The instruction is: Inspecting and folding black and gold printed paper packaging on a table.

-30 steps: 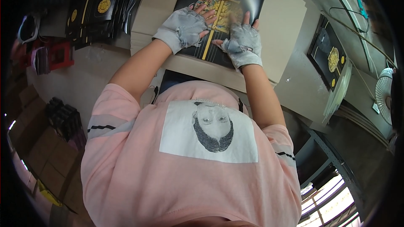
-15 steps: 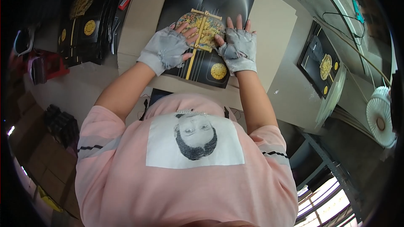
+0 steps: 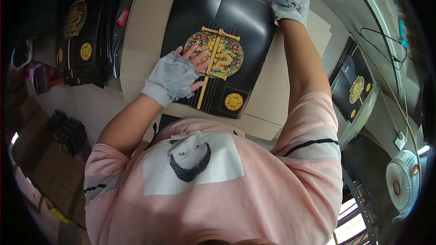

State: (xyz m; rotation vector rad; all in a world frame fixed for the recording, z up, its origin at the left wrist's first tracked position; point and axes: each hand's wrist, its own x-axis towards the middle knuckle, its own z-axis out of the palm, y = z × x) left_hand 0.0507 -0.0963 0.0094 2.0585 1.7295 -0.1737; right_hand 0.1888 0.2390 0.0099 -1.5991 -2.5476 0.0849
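A glossy black printed sheet (image 3: 240,22) with a gold dragon emblem lies over grey-brown boards (image 3: 144,41). My left hand (image 3: 175,72), in a grey fingerless glove, rests on the sheet at the emblem's left side, fingers spread. My right hand (image 3: 290,1), gloved the same way, reaches past the sheet's far right corner with its fingers stretched out. Something dark beside its fingertips is too small to make out. The sheet's right part bulges slightly and catches the light.
Stacks of similar black printed sheets (image 3: 93,41) stand at left, with a small red item (image 3: 122,17) beside them. Another black stack (image 3: 354,86) lies at right. A white fan (image 3: 399,183), a cable (image 3: 383,54) and a metal rail (image 3: 372,4) are along the right side.
My right hand has left the sheet's emblem and moved far and to the right. My left hand stays on the sheet. The head view has shifted a little.
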